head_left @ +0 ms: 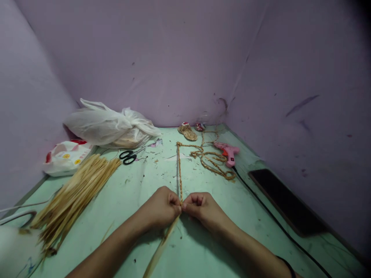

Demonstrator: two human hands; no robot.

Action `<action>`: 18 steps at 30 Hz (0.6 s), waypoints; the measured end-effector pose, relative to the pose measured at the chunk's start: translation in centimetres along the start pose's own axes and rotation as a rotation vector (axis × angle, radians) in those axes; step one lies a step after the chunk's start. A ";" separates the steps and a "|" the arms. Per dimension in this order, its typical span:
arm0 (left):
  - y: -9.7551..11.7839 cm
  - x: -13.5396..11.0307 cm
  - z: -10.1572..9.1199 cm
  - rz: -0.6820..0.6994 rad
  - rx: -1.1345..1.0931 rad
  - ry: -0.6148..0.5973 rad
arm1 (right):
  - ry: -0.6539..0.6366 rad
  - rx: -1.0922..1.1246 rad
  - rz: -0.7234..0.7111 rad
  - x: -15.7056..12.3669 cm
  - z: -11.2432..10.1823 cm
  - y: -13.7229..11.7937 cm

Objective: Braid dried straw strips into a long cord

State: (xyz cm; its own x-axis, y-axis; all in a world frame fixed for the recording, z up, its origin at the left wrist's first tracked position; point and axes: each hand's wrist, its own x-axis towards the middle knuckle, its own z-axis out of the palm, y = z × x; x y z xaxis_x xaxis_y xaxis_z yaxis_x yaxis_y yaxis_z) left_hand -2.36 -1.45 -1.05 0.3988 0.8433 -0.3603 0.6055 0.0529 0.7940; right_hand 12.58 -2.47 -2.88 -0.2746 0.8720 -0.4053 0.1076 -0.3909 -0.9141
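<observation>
A thin braided straw cord (179,170) runs from a bend near the back of the table down to my fingertips. My left hand (165,204) pinches the cord's near end from one side. Opposite it, my right hand (203,208) closes thumb and fingers on the same spot, and the fingertips of both hands nearly touch. Below the pinch, loose flat straw strands (162,243) trail toward the front edge. Farther back on the right, more of the finished braid (214,164) lies in loose loops.
Dried straw strips (75,197) lie bundled at left, near black-handled scissors (128,157), a wipes packet (66,156) and a white plastic bag (110,125). A small woven slipper (188,132) sits at the back. Rightward are a pink glue gun (228,152), its black cable (272,216) and a phone (286,200).
</observation>
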 end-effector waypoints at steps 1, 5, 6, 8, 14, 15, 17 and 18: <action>0.1 -0.2 -0.2 -0.010 0.055 0.013 | 0.005 0.002 0.008 0.0 0.1 0.0; 1.6 -1.7 -0.7 -0.119 0.302 0.115 | -0.016 0.032 -0.008 -0.1 0.5 0.0; 2.2 -2.2 -0.5 -0.142 0.358 0.155 | -0.025 0.060 -0.022 -0.2 0.6 0.0; 3.3 -3.2 0.2 -0.155 0.458 0.243 | -0.027 0.131 -0.038 -0.4 0.8 0.0; 4.8 -4.4 4.9 -0.133 0.586 0.286 | 0.014 0.284 -0.035 -0.8 1.2 0.2; 4.7 -4.3 5.5 -0.126 0.572 0.262 | 0.008 0.296 -0.031 -0.8 1.2 0.2; 4.6 -4.2 6.1 -0.103 0.568 0.213 | -0.004 0.308 -0.017 -0.8 1.1 0.3; 4.5 -4.2 6.0 -0.082 0.569 0.190 | -0.011 0.308 -0.011 -0.8 1.0 0.3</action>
State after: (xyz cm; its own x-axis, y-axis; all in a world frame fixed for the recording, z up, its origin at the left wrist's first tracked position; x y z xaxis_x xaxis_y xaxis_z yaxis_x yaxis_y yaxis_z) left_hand 2.83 -7.93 1.14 0.2370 0.9320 -0.2744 0.9233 -0.1282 0.3620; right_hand 11.87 -3.60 -2.84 -0.2842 0.8743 -0.3936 -0.1897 -0.4537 -0.8708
